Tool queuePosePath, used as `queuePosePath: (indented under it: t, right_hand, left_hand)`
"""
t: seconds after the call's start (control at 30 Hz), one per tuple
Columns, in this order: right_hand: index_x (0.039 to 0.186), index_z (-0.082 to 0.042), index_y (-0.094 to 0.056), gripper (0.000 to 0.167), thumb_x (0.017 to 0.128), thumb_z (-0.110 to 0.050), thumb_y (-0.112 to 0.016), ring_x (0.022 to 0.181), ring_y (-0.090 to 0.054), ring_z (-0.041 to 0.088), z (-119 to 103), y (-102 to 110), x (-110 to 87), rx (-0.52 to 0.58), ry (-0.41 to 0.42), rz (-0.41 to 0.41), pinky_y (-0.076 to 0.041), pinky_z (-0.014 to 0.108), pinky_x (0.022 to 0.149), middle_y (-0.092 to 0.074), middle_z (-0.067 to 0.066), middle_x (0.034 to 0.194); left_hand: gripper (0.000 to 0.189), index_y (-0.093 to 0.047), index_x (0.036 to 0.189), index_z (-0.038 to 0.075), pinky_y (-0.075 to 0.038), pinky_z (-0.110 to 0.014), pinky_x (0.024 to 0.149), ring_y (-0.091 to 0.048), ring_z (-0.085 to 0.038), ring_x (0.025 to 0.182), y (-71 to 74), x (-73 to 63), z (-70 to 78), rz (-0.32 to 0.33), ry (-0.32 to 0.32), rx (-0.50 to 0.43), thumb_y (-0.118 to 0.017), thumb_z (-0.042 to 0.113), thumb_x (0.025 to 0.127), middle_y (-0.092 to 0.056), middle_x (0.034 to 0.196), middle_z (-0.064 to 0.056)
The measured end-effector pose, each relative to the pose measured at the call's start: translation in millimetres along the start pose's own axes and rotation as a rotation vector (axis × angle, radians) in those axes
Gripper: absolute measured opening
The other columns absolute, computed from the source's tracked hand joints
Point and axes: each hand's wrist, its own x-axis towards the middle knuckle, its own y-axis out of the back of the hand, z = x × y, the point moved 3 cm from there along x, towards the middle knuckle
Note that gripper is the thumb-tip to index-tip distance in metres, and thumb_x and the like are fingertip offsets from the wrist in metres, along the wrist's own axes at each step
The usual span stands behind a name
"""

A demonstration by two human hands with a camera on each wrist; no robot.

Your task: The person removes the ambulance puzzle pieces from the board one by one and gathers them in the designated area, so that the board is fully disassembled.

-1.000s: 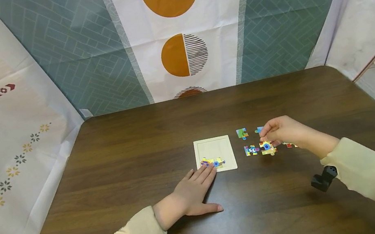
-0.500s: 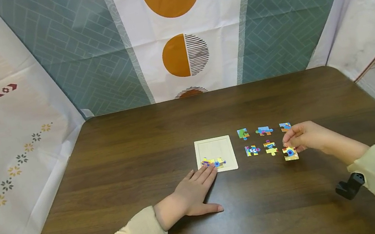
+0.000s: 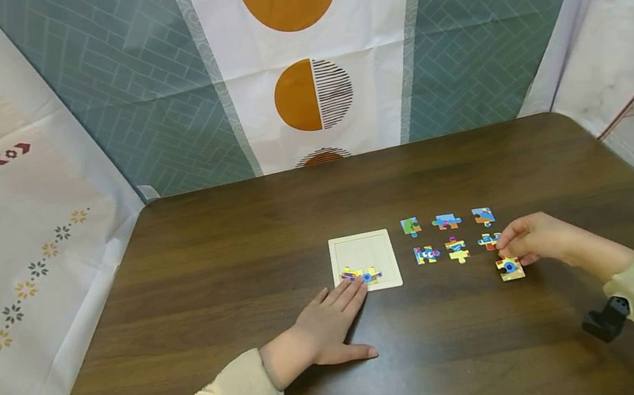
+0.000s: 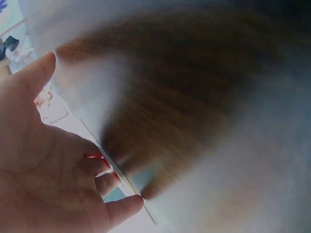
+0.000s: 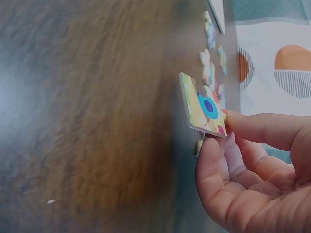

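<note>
My right hand (image 3: 534, 238) pinches a yellow puzzle piece (image 3: 510, 268) with a blue wheel printed on it. In the right wrist view that puzzle piece (image 5: 208, 108) is tilted, its edge between thumb and fingers. Flat and spread, my left hand (image 3: 332, 327) rests with its fingertips on the near edge of a pale square puzzle tray (image 3: 363, 249). A few joined puzzle pieces (image 3: 370, 274) lie along the tray's bottom, partly covered by those fingers. Seen from the left wrist, the left hand (image 4: 63, 179) has its fingers at the tray's edge.
Several loose puzzle pieces lie in two rows right of the tray, among them a green one (image 3: 411, 226), a blue one (image 3: 447, 222) and a yellow one (image 3: 457, 250). All stand on a dark wooden table (image 3: 223, 241). Patterned cloths hang behind and beside it.
My right hand has carried the wheel piece rightward and toward me, from over the loose pieces to beyond their right end, uncovering several of them. My left hand has stayed in place.
</note>
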Motion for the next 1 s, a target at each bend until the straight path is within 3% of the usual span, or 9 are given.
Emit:
queuePosePath:
  t: [0.43,1.0]
  right_hand:
    - [0.104,0.015,-0.057,0.027,0.087,-0.006,-0.061,0.079,-0.060,0.013,11,2,-3.3,-0.064,-0.006,0.026,-0.052,0.032,0.068,-0.069,0.003,0.089]
    - [0.109,0.015,-0.057,0.029,0.089,-0.006,-0.060,0.079,-0.059,0.013,-5,3,-4.5,-0.134,0.034,0.022,-0.050,0.032,0.067,-0.069,0.007,0.094]
  left_hand:
    - [0.093,-0.018,0.153,0.012,-0.021,-0.043,0.117,-0.012,-0.017,0.148,1.8,-0.8,1.2,-0.008,0.005,-0.020,-0.050,0.067,0.085,-0.013,0.160,0.000]
    - [0.093,-0.017,0.153,0.013,-0.021,-0.043,0.117,-0.011,-0.017,0.148,2.4,-1.4,0.7,-0.014,0.007,-0.017,-0.049,0.068,0.085,-0.013,0.160,0.001]
